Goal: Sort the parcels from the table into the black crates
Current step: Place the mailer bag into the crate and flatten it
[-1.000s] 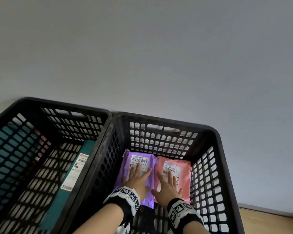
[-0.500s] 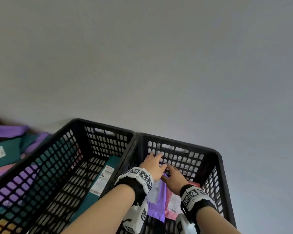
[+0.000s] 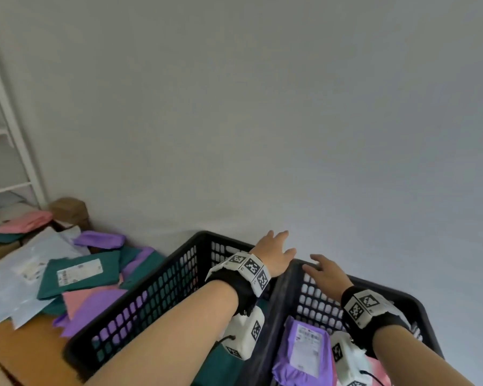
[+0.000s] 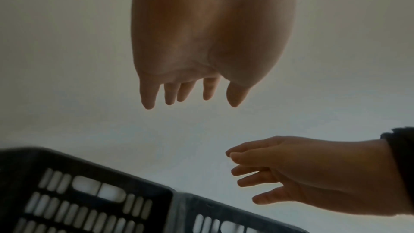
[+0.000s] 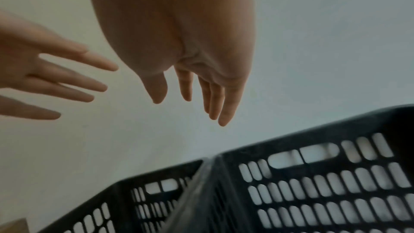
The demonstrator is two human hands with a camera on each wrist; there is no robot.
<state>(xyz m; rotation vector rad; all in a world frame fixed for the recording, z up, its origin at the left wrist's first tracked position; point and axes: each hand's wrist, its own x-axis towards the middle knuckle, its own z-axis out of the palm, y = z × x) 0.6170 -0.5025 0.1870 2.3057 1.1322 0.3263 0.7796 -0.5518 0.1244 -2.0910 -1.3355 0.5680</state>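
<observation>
Two empty hands, the left hand (image 3: 273, 250) and right hand (image 3: 325, 273), hover with fingers relaxed above two black slotted plastic crates (image 3: 162, 285). A purple plastic parcel (image 3: 301, 349) lies in the right crate; more parcels (image 3: 76, 274) heap on the wooden table (image 3: 25, 346) at nine o'clock.

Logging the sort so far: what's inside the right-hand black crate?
The right crate holds a purple parcel, label up, and a pink parcel beside it. The right forearm and wrist camera cover most of the pink one and the floor.
</observation>
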